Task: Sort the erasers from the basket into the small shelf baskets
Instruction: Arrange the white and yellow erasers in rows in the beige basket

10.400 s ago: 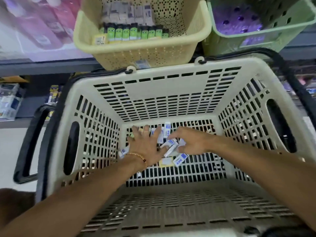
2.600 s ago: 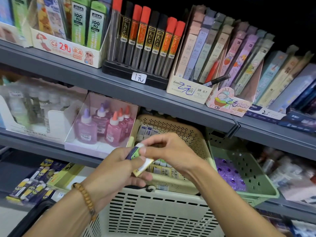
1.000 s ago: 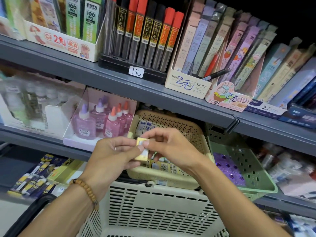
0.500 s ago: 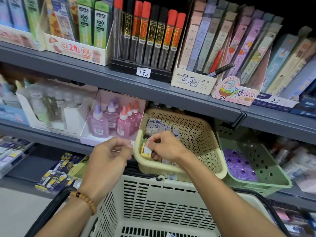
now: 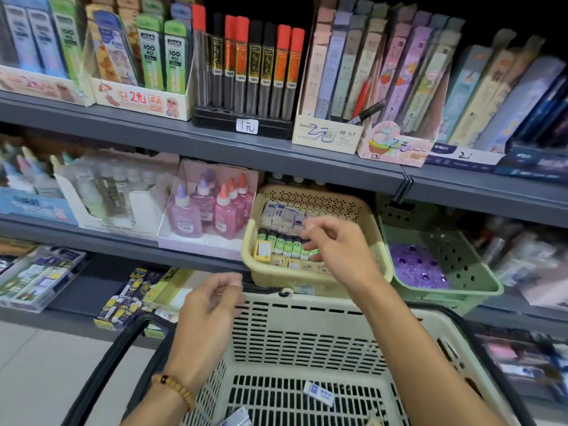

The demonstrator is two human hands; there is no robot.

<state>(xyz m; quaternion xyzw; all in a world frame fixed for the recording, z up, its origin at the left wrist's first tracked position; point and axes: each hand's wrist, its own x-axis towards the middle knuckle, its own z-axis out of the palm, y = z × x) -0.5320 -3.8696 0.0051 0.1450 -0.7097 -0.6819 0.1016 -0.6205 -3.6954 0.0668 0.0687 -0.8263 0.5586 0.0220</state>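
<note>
Since half a second ago the right hand [image 5: 336,250] has lifted off the yellow-sleeved eraser [image 5: 262,251], which now stands at the left end of the front row in the yellow shelf basket [image 5: 325,282]; its grip is loosely curled and holds nothing, hovering over the green-sleeved erasers [image 5: 285,245]. The left hand [image 5: 209,315] has dropped lower — thumb meeting fingertips, whether it pinches anything I cannot tell — above the rim of the cream shopping basket [image 5: 307,333], where a white eraser [image 5: 318,393] lies on the bottom.
</note>
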